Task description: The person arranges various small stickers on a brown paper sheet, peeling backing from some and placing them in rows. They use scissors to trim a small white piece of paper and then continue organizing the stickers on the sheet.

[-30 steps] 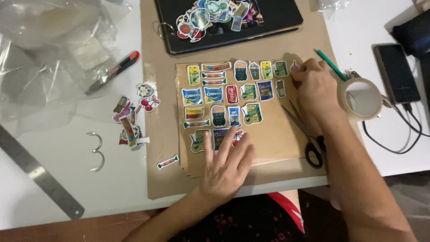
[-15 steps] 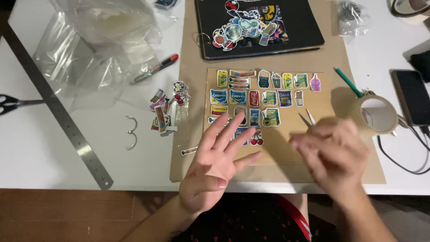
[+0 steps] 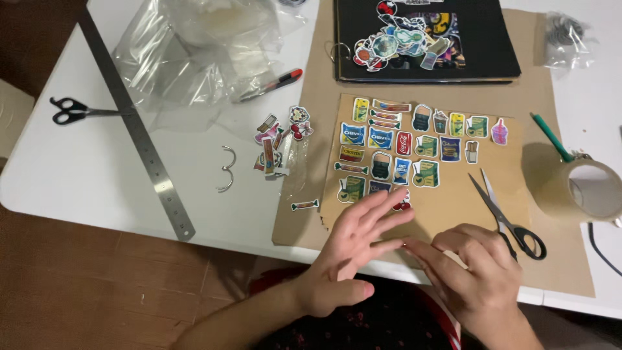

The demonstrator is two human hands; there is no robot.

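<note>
Left hand (image 3: 353, 249): we keep it flat, fingers spread, holding nothing, at the near edge of the cardboard sheet (image 3: 447, 207).
Right hand (image 3: 476, 272): we cannot tell what it pinches.
Stickers (image 3: 414, 146): in rows mid-sheet; we press gently.

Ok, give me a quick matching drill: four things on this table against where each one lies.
Things:
1 steel ruler
2 tape roll
3 black binder
4 black-handled scissors

Places:
A far right, past the cardboard sheet
B top, behind the sticker rows
C on the sheet, beside the right hand
D slanting across the white table, left

Pairs: 1-D, 2-A, 3-B, 4-C
</note>
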